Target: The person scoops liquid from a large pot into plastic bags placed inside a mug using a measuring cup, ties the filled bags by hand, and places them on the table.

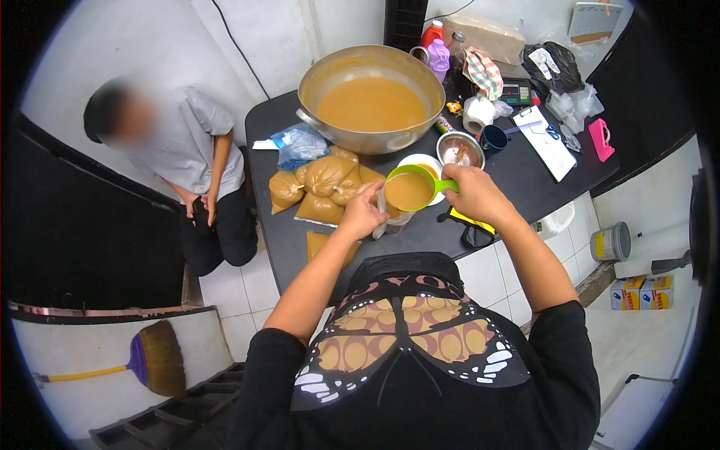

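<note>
My right hand [476,196] is closed round the handle of a lime-green dipper [439,186] full of brown liquid. Fingers of my left hand [363,215] pinch a clear plastic bag [393,223] just under the dipper's left side. The dipper overlaps the bag's mouth, so I cannot tell whether liquid is flowing. Left of the bag lie several tied bags of brown sauce [328,177], and a flatter one [330,250] rests near the table edge. Beyond the dipper stands a large metal pot [386,140] holding brown liquid. A white plate [414,160] sits partly behind the dipper.
A metal bowl [460,150], dark mug [493,139], tissue roll [478,114] and clipboard [545,142] crowd the right side of the black table [262,127]. Blue plastic bags [298,145] lie at left. A seated person [196,142] is left of the table, hands in lap.
</note>
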Demonstrator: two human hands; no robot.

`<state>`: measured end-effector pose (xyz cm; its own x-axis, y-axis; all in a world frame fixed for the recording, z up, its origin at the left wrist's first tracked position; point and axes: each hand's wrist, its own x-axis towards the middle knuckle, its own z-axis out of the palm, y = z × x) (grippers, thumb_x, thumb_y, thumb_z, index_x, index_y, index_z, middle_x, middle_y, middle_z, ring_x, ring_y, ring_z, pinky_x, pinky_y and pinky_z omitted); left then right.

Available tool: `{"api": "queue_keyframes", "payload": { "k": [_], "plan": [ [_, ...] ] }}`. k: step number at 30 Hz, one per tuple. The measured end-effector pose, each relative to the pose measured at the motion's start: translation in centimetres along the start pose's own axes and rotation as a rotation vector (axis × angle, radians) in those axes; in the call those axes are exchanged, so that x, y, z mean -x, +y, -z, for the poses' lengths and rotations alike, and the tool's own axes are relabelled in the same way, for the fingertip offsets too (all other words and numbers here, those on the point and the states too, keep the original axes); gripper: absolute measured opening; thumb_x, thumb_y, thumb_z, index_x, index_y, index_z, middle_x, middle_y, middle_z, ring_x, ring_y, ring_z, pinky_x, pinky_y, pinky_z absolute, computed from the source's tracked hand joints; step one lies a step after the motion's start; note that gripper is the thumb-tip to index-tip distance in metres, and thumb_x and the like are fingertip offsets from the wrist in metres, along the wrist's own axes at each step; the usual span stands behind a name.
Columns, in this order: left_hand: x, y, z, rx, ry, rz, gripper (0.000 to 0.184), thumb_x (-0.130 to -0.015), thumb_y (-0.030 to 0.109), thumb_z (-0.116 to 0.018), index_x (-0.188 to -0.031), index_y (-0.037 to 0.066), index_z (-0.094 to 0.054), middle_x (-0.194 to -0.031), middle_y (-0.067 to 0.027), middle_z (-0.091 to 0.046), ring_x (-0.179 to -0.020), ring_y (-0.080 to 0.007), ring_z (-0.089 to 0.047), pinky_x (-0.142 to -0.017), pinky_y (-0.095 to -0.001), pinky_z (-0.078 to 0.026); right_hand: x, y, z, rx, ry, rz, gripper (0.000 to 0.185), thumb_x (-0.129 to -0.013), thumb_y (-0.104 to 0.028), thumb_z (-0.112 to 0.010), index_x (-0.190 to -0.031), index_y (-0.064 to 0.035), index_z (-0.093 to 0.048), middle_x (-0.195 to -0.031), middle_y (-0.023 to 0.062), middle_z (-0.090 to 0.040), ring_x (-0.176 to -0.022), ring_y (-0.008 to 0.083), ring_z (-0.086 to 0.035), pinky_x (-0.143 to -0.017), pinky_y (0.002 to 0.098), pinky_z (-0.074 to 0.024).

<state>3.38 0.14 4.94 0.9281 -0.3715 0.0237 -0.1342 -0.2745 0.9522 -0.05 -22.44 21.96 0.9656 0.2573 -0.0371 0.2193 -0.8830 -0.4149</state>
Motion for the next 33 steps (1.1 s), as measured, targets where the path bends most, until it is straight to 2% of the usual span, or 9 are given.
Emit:
{"api": "queue_keyframes", "payload": {
  "k": [7, 10, 13, 16, 19, 25, 28, 31, 33],
  "plan": [
    [-0.3, 0.2, 0.0, 0.047, -0.001, 0.019, 0.072, -0.063, -0.008, -0.066, -0.129, -0.005, -0.038, -0.133, -0.0104, -0.037, -0.064, -0.0074, -0.057, -0.056, -0.0202, -0.048, 0.0, -0.5, 0.3, 0.038, 0.033, 0.045, 0.018, -0.072, -0.007, -0.059, -0.087, 0.0017, -0.055, -0.081, 0.0246, -0.06, -0.085, 0.0397, -0.057, -0.077, 0.0463, -0.0436],
    [-0.2, 0.8, 0.0, 0.053, 0.029, 0.039, 0.071, -0.059, -0.002, -0.067, -0.126, -0.003, -0.043, -0.127, -0.0122, -0.043, -0.065, -0.0123, -0.059, -0.062, -0.0241, -0.05, 0.0, -0.6, 0.3, 0.057, 0.061, 0.082, 0.017, -0.071, -0.006, -0.059, -0.086, 0.0017, -0.055, -0.08, 0.0241, -0.06, -0.083, 0.0394, -0.058, -0.076, 0.0464, -0.0437],
    [-0.3, 0.7, 0.1, 0.061, -0.009, 0.042, 0.072, -0.063, -0.008, -0.066, -0.129, -0.005, -0.038, -0.133, -0.0104, -0.037, -0.065, -0.0075, -0.057, -0.056, -0.0205, -0.048, -0.1, -0.7, 0.3, 0.082, 0.087, 0.122, 0.016, -0.071, -0.006, -0.059, -0.084, 0.0016, -0.055, -0.078, 0.0232, -0.06, -0.082, 0.0389, -0.058, -0.076, 0.0461, -0.0438],
    [-0.3, 0.9, 0.2, 0.065, -0.007, 0.05, 0.071, -0.063, -0.008, -0.067, -0.129, -0.005, -0.038, -0.132, -0.0101, -0.037, -0.065, -0.0078, -0.057, -0.056, -0.0206, -0.048, -0.1, -0.9, 0.3, 0.108, 0.105, 0.151, 0.015, -0.07, -0.005, -0.059, -0.083, 0.0014, -0.054, -0.077, 0.0223, -0.059, -0.081, 0.0381, -0.058, -0.075, 0.0456, -0.0438],
    [-0.2, 0.9, 0.2, 0.09, 0.023, 0.045, 0.071, -0.06, -0.003, -0.068, -0.126, -0.003, -0.043, -0.126, -0.0103, -0.044, -0.065, -0.0109, -0.058, -0.061, -0.0222, -0.049, -0.2, -1.0, 0.3, 0.128, 0.12, 0.17, 0.014, -0.07, -0.005, -0.059, -0.081, 0.0011, -0.054, -0.076, 0.0215, -0.059, -0.081, 0.0375, -0.058, -0.074, 0.0456, -0.0439],
    [-0.3, 0.9, 0.4, 0.094, 0.009, 0.064, 0.071, -0.06, -0.003, -0.069, -0.126, -0.003, -0.043, -0.125, -0.01, -0.045, -0.065, -0.01, -0.057, -0.061, -0.0218, -0.049, -0.2, -1.2, 0.2, 0.18, 0.176, 0.229, 0.011, -0.07, -0.005, -0.059, -0.077, 0.0, -0.052, -0.074, 0.0193, -0.06, -0.079, 0.0357, -0.059, -0.071, 0.0457, -0.0439],
    [-0.4, 0.5, 0.4, 0.105, -0.019, 0.059, 0.072, -0.063, -0.009, -0.067, -0.129, -0.004, -0.039, -0.132, -0.0094, -0.038, -0.064, -0.0075, -0.057, -0.055, -0.02, -0.047, -0.1, -1.3, 0.0, 0.226, 0.189, 0.236, 0.009, -0.07, -0.005, -0.058, -0.076, -0.0007, -0.052, -0.073, 0.0177, -0.06, -0.077, 0.0343, -0.059, -0.07, 0.0453, -0.0437],
    [-0.4, 0.5, 0.4, 0.1, -0.021, 0.059, 0.072, -0.064, -0.01, -0.066, -0.129, -0.004, -0.038, -0.132, -0.0093, -0.037, -0.064, -0.0075, -0.057, -0.055, -0.0202, -0.048, 0.0, -1.3, -0.2, 0.268, 0.204, 0.251, 0.009, -0.071, -0.006, -0.057, -0.077, -0.0015, -0.052, -0.073, 0.0158, -0.059, -0.077, 0.0328, -0.059, -0.069, 0.0445, -0.0433],
    [-0.3, 0.7, 0.4, 0.134, -0.01, 0.082, 0.072, -0.062, -0.005, -0.068, -0.128, -0.004, -0.04, -0.129, -0.0098, -0.041, -0.064, -0.0087, -0.056, -0.058, -0.021, -0.048, 0.1, -1.3, -0.2, 0.288, 0.214, 0.261, 0.009, -0.072, -0.006, -0.057, -0.078, -0.0019, -0.053, -0.073, 0.0146, -0.059, -0.076, 0.0321, -0.059, -0.069, 0.0439, -0.0429]
  ]
}}
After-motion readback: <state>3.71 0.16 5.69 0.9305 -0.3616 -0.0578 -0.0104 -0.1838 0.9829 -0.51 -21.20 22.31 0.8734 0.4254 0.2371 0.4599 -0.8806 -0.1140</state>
